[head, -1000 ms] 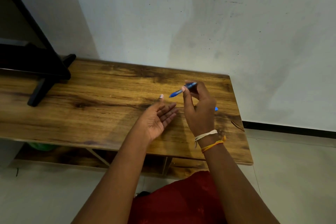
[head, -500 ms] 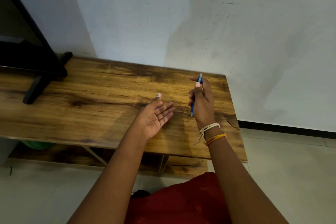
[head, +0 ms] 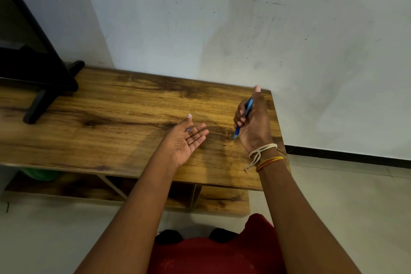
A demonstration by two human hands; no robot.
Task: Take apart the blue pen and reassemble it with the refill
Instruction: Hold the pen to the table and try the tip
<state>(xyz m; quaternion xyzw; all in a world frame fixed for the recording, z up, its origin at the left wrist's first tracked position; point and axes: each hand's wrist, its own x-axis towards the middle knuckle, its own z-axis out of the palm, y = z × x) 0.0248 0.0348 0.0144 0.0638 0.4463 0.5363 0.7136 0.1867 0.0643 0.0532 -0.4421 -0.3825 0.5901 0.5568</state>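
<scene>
My right hand (head: 253, 122) grips the blue pen (head: 243, 115) over the right part of the wooden table (head: 111, 118). The pen stands steeply, its tip pointing down toward the tabletop near my palm's edge; my fingers wrap its middle and my thumb sticks up past its top end. My left hand (head: 186, 140) hovers to the left of it, palm up, fingers spread. Something small and pale blue shows at the base of its fingers; I cannot tell what it is. No separate refill is visible.
A black TV stand foot (head: 44, 98) and the dark screen edge occupy the table's far left. The white wall rises right behind the table. A lower shelf (head: 222, 200) sits beneath, with something green (head: 40, 174) at left. The table's right edge is close to my right hand.
My right hand has turned the pen from pointing left and level to steeply upright, tip down, and shifted slightly right. My left hand stays palm up in about the same place.
</scene>
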